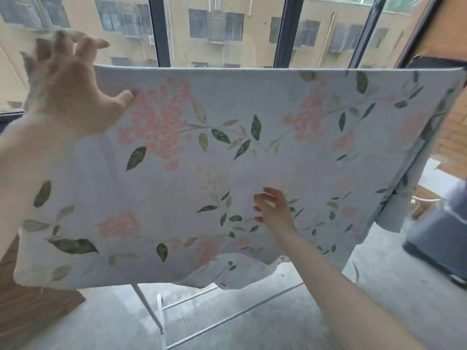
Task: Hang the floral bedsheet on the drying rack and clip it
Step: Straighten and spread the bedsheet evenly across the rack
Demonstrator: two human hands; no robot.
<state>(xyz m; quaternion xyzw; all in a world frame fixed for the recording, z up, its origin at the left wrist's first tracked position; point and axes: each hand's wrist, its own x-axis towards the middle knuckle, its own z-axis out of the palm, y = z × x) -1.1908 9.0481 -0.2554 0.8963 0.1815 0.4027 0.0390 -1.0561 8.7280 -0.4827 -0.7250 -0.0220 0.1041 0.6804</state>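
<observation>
The floral bedsheet (227, 152) hangs draped over the top rail of the white drying rack (161, 309), its printed face toward the person and its lower hem sagging unevenly above the rack's feet. The left hand (68, 89) is raised at the sheet's upper left corner, its grip loose, fingers spread and blurred, thumb touching the cloth just under the fold; it likely steadies or tugs that corner along the rail. The right hand (274, 210) lies lower, in mid-sheet, fingers relaxed against the fabric, holding nothing, apparently smoothing it flat. No clips are visible, so clipping seems not yet done.
</observation>
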